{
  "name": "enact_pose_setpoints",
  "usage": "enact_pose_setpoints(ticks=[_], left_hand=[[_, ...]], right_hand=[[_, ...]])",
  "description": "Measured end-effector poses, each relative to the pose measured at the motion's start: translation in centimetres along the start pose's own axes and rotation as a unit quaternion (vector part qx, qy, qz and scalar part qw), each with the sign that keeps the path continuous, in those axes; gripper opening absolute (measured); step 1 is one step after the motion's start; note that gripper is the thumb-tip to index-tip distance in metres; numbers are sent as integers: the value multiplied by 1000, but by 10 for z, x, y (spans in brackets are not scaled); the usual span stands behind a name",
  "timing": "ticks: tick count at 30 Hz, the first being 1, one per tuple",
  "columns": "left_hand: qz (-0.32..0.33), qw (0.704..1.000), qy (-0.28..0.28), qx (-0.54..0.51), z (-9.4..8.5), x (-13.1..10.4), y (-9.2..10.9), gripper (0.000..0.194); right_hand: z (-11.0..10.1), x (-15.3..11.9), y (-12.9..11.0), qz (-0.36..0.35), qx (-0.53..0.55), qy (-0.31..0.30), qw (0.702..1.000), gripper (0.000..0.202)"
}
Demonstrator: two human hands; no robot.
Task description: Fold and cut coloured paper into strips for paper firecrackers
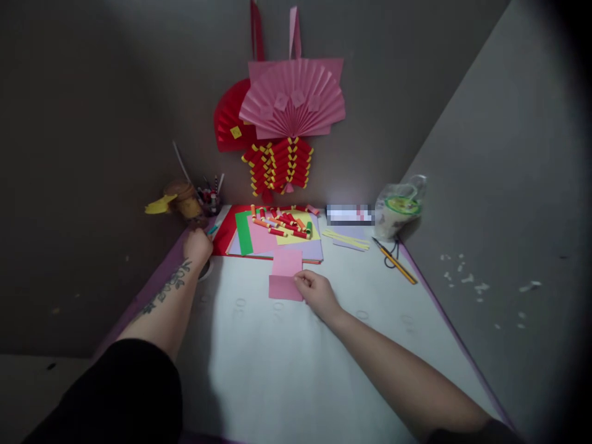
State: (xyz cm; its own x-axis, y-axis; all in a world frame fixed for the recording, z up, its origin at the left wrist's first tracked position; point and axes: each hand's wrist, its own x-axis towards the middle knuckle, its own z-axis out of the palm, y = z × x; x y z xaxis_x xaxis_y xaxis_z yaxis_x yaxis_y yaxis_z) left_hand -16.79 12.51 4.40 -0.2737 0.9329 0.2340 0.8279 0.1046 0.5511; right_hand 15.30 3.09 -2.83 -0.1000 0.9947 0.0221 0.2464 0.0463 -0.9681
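Between the thumb and fingers of my right hand [317, 295] is the right edge of a folded pink paper [285, 287]. One part of that paper lies towards the back, and a crease crosses it. My left hand [198, 246] is at the back left of the table, its fingers curled and mostly hidden. A small blue-tipped item [213, 229] shows right beside it; whether the hand grips it is unclear. Just below the left wrist sits a round white roll [206, 270], partly covered by the arm.
Coloured paper sheets [245, 234] carry several small paper rolls [277, 232]. Further right are yellow strips [346, 239], a phone [350, 214], a bagged cup [398, 206] and an orange cutter [398, 264]. Paper fans [293, 102] hang on the wall; a drink cup [182, 200] stands left.
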Motion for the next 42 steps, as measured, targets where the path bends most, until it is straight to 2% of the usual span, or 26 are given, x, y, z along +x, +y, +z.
enact_pose_setpoints(ticks=[3, 7, 9, 12, 15, 21, 27, 36, 38, 42], left_hand=[[27, 1000, -7, -4, 9, -26, 24, 17], [86, 985, -127, -79, 42, -84, 60, 17], [57, 955, -183, -228, 59, -111, 72, 22], [-48, 900, -209, -380, 72, -134, 80, 30], [-102, 863, -209, -449, 74, -141, 80, 34], [-109, 820, -215, -519, 78, -145, 77, 38], [-105, 838, -189, -501, 83, -147, 79, 34], [-105, 857, -184, -470, 82, -145, 78, 37], [-117, 844, -190, -488, 83, -145, 79, 38], [-162, 789, -197, -560, 83, -148, 81, 41]], right_hand=[[-1, 0, -2, -17, -9, 0, 1000, 19], [-3, 1, 0, -79, -39, 20, 996, 17], [-4, 3, 2, -116, -47, 46, 991, 16], [-6, 4, 5, -132, -35, 69, 988, 14], [-5, 5, 6, -112, 17, 58, 992, 12], [4, 8, 4, -48, 133, 45, 989, 21], [7, 7, 4, -49, 173, 41, 983, 23], [-2, 6, -2, -30, 171, 59, 983, 24], [-3, 6, -2, -27, 165, 61, 984, 25], [-1, 6, 0, -35, 186, 56, 980, 27]])
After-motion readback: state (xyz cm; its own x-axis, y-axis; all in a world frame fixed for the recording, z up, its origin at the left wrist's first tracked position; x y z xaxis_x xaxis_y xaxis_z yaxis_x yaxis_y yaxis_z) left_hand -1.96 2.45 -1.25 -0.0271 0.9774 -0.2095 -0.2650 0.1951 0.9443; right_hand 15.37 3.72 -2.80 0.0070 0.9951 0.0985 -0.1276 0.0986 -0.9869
